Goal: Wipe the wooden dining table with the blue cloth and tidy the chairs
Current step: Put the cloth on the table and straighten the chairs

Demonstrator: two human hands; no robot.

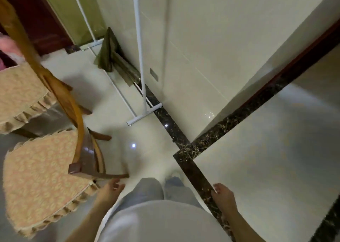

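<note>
Chairs [47,170], two cushioned and wooden, just beyond left hand [108,188] fingertips, loosely spread, empty; right hand [223,194] likewise slack, bare, over dark marble strip [193,170]; white rack foot [144,113] and olive cloth [108,54] farther ahead.

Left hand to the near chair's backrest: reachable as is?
Probably yes. The left hand is open and empty, just below the near chair, with nothing between it and the backrest.
</note>
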